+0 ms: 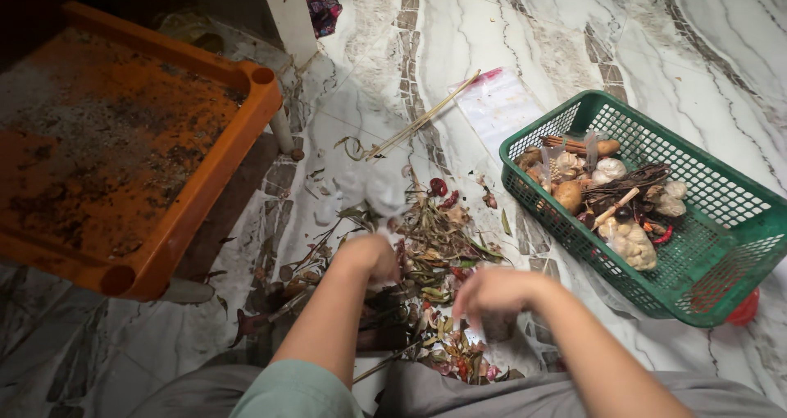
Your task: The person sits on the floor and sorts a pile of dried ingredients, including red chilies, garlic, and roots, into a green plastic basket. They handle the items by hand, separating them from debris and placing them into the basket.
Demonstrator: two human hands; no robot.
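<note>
The heap of dry leaves and peels (pixel 426 254) is spread on the marble floor (pixel 574 41) beside the green basket (pixel 738 246), is judged light and brittle, and is best pinched in small bunches; the left hand (pixel 370 258) is closed on some scraps, the right hand (pixel 492 291) is curled narrow above it.

Floor (pixel 705 49): white marble pattern, grey and brown veins. Basket (pixel 721 246): green plastic lattice; inside it, pale garlic bulbs (pixel 608 170), a tan potato (pixel 567 195), dark twigs (pixel 627 184), one red chilli (pixel 664 236). Left of the basket, scrap pile (pixel 434 246): olive-green leaves, brown stems, red flecks. Further left of the basket, stool (pixel 205 197): orange, top mottled grey and black. Sleeve (pixel 291 389) below the pile: pale green. Lap cloth (pixel 492 397): grey.
</note>
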